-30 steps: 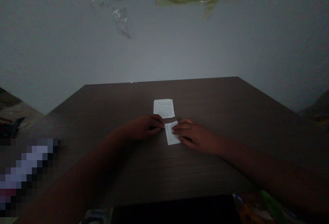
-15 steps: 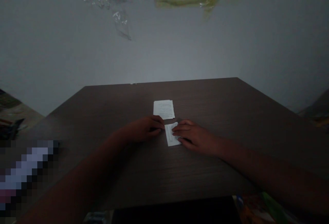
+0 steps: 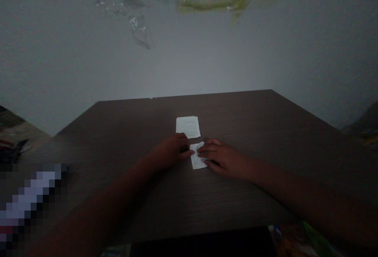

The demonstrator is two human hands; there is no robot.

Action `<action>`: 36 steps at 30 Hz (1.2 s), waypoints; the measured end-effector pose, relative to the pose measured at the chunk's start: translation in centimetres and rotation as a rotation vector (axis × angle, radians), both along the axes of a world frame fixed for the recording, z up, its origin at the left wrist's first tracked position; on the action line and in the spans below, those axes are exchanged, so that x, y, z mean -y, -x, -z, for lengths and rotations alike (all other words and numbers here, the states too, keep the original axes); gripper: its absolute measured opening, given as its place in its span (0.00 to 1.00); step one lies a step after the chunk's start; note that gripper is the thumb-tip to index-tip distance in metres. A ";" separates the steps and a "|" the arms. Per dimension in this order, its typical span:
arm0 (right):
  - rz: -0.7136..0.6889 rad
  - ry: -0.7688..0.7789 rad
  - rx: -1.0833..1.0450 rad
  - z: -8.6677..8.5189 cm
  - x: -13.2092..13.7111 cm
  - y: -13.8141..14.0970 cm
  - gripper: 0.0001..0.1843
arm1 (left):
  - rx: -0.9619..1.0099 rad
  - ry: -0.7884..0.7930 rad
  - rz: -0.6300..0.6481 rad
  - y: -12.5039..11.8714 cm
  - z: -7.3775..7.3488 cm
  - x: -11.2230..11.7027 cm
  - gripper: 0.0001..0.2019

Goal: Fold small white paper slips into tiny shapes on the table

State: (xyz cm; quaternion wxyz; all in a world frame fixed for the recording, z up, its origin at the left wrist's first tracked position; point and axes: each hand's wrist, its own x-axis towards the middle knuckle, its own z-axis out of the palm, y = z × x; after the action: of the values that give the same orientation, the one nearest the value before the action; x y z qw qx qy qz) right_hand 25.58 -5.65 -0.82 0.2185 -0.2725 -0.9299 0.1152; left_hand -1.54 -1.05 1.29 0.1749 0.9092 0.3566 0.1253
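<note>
A small printed sheet of white paper (image 3: 195, 161) lies on the brown table in front of me. My right hand (image 3: 220, 156) rests over its right part, fingers spread and laid flat on it. From the other side, my left hand (image 3: 175, 150) reaches its left edge with the thumb tip on the paper; its fingers are bent and stand apart from the thumb. Just beyond the hands lies a stack of printed white sheets (image 3: 188, 126), slightly uneven at the edges, whose near left corner is close to my left fingers.
The table (image 3: 251, 119) has a wood-grain top and meets a pale wall (image 3: 206, 56) with strips of tape on it. A blurred-out object (image 3: 32, 198) lies at the left. Below the near edge are a dark area and some colourful items (image 3: 295, 239).
My left hand has shifted slightly right, and its thumb now lies over the left edge of the sheet. The right hand stays in nearly the same place.
</note>
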 end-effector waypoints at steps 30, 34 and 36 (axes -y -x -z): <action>0.012 0.029 -0.051 -0.3 -0.1 -0.1 0.12 | -0.282 -0.191 0.004 -2.0 -1.3 2.5 0.11; 0.025 0.046 -0.090 -0.1 -0.3 -0.1 0.10 | -0.285 -0.191 0.012 -1.8 -1.1 2.4 0.12; 0.035 0.057 -0.097 0.1 -0.6 -0.1 0.10 | -0.282 -0.196 0.009 -1.8 -1.1 2.5 0.11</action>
State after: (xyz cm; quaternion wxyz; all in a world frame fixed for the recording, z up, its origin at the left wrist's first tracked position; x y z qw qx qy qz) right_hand 25.69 -5.09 -0.92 0.2573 -0.2890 -0.9097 0.1508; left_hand 0.28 -3.52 2.40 0.0342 0.9320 0.3596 0.0296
